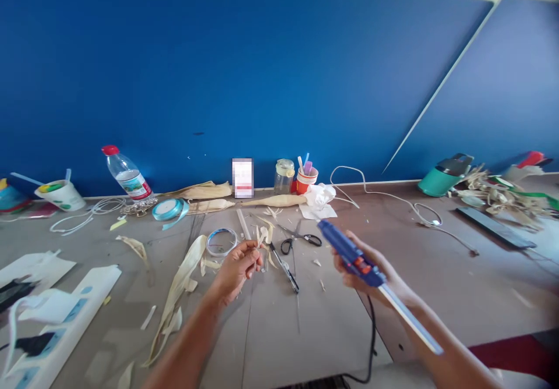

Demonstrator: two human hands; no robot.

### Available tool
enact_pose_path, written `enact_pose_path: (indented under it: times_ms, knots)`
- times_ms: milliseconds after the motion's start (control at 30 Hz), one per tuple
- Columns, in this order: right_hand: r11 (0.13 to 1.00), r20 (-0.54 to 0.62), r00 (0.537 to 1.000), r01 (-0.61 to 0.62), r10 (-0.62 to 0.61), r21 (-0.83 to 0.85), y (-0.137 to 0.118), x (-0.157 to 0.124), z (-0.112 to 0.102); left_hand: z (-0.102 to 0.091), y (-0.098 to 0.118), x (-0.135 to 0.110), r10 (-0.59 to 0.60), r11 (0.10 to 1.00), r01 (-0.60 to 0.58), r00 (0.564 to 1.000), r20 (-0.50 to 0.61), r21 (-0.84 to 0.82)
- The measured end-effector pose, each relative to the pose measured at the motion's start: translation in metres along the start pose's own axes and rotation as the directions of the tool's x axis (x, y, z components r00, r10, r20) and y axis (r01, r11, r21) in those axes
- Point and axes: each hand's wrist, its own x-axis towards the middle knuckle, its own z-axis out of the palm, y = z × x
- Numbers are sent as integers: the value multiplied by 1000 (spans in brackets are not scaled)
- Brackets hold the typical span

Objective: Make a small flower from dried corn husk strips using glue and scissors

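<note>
My left hand (238, 268) is closed, pinching a small pale corn husk piece (261, 236) that stands up from the fingertips. Wrapped around a blue hot glue gun (347, 251), my right hand (388, 272) is closed too. A long whitish glue stick (413, 321) juts from the gun's rear, and its black cord runs down to the table's front. The gun's nozzle end points up and left, apart from the husk piece. Between my hands lie black-handled scissors (301, 239) and a dark craft knife or pen (285, 268). A roll of tape (221, 242) rests just left of my left hand.
Corn husk strips (186, 272) and scraps litter the table. Along the blue partition stand a bottle (131, 180), a glass jar (284, 176), a red paper cup (307, 180) and a green container (443, 176). A power strip (72, 325) lies left; a white cable (386, 195) trails right.
</note>
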Motion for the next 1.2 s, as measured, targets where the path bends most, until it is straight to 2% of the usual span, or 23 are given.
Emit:
enact_pose_path:
  times_ms: [67, 100, 233, 400, 567, 700, 933, 1200]
  knots:
    - [996, 188, 981, 21, -36, 82, -6, 8, 23, -1, 1, 0, 21, 1000, -22, 1000, -21, -20]
    - [990, 244, 968, 26, -58, 135, -6, 13, 32, -2, 2, 0, 36, 999, -37, 999, -37, -28]
    - [977, 256, 960, 59, -112, 206, 4, 28, 65, -7, 5, 2, 80, 996, -83, 992, -100, -25]
    - [961, 279, 956, 11, -92, 278, 23, 31, 92, -11, 6, 4, 102, 995, -100, 976, -192, 18]
    - [972, 278, 948, 95, -155, 216, 27, 26, 98, -13, 4, 7, 113, 993, -99, 965, -236, 71]
    - [976, 304, 931, 170, -204, 135, 28, 25, 97, -12, 1, 7, 114, 988, -86, 967, -227, 131]
    - [990, 301, 944, 121, -137, 70, 30, 25, 97, -5, 4, 5, 105, 986, -72, 967, -230, 148]
    - [986, 264, 954, 112, -140, 121, 27, 23, 96, -6, 3, 5, 97, 988, -66, 968, -231, 139]
